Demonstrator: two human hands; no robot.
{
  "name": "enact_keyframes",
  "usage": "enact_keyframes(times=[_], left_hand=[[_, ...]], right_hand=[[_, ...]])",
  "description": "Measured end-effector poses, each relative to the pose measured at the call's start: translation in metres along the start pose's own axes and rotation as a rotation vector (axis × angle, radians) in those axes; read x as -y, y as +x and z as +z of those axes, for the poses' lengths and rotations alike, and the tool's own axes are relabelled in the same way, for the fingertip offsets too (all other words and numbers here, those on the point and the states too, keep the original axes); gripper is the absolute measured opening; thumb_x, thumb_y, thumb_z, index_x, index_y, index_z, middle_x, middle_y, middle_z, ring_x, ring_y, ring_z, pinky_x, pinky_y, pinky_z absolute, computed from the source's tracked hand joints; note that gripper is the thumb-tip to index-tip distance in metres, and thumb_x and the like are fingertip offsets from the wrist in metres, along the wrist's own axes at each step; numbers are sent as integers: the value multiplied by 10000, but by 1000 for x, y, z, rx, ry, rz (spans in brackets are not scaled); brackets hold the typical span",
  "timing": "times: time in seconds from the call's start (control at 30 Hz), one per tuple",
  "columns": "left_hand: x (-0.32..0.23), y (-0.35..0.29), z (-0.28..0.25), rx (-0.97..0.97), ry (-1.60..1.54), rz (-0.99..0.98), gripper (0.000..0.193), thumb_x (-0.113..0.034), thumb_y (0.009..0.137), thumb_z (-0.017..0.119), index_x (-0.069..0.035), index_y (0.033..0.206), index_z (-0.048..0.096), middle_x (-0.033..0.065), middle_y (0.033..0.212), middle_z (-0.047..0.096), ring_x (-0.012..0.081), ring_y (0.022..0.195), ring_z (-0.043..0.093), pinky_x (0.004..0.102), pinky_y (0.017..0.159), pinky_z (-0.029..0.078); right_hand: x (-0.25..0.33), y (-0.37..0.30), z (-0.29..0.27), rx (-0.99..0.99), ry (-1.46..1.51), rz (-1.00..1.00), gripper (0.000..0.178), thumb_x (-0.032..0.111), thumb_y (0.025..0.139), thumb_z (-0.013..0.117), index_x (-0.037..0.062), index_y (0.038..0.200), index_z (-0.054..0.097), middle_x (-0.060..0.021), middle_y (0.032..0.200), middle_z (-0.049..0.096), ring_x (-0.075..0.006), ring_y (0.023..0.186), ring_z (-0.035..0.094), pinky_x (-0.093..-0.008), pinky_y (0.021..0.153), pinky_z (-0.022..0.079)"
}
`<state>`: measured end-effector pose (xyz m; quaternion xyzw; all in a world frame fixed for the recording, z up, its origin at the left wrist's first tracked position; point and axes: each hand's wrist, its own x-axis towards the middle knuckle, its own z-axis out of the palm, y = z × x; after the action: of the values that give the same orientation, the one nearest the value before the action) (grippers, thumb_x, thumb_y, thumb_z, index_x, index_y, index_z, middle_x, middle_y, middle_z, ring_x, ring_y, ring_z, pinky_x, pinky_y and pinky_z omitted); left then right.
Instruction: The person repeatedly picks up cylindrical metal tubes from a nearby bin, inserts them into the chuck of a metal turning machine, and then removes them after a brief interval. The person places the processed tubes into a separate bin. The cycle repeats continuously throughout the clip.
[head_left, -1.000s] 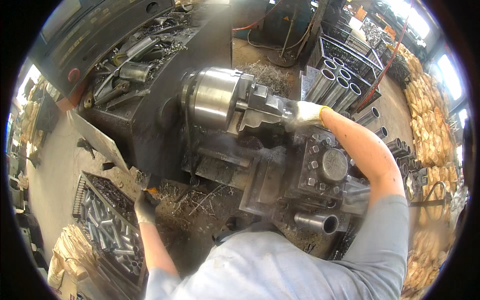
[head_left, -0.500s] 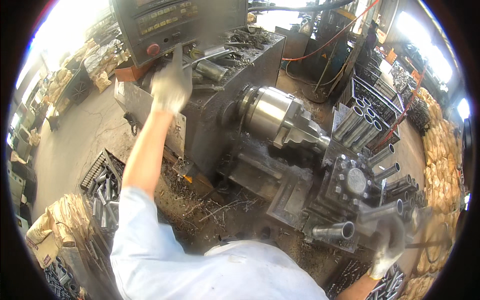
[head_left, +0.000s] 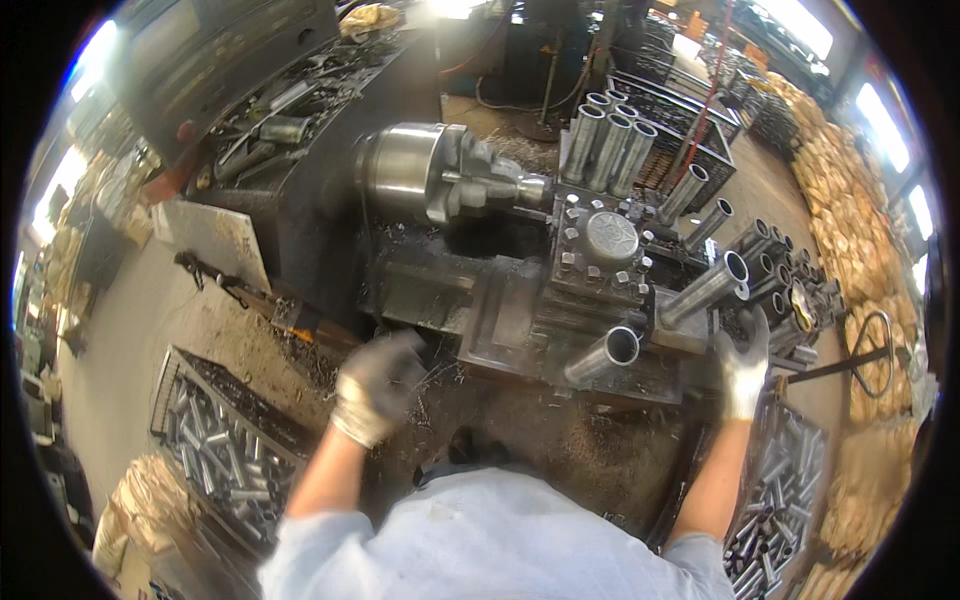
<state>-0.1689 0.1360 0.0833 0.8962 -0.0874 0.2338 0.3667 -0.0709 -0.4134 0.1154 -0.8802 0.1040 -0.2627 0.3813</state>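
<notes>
Head view is showing a crate (head_left: 162, 396) of short metal pieces sitting at the frame's lower left. Next, the gloved left hand (head_left: 381, 385) is hovering lower in the frame than the chuck (head_left: 405, 172) (it is blurring, so I cannot tell its finger spread). Right of centre, a short tube (head_left: 597, 358) is tilting; farther right, a longer tube (head_left: 702, 291) is leaning near the right hand (head_left: 744, 358), whose thumb and fingers are standing wide apart.

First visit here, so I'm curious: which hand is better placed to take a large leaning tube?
Probably the right: the right hand is open, close to the large leaning tubes; the left hand is farther off.
</notes>
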Motion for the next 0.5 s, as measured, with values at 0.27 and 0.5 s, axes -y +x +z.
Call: enact_keyframes(times=[0.27,0.5], left_hand=[[-28,-227,58,377,-3,-670,317,-277,989,714,-119,1264,727,166,1150,773,376,1053,754,459,892,607],[-76,-389,2,-113,176,-940,379,-304,1005,695,-94,1321,694,166,1188,771,378,1081,749,473,931,608]], right_hand=[[37,76,78,-45,-395,-357,427,367,804,920,-16,869,742,-227,816,755,-358,759,760,-455,728,591],[261,-120,95,414,546,-954,417,15,918,801,-16,1323,709,-114,1220,746,-245,1208,688,-376,1086,546]])
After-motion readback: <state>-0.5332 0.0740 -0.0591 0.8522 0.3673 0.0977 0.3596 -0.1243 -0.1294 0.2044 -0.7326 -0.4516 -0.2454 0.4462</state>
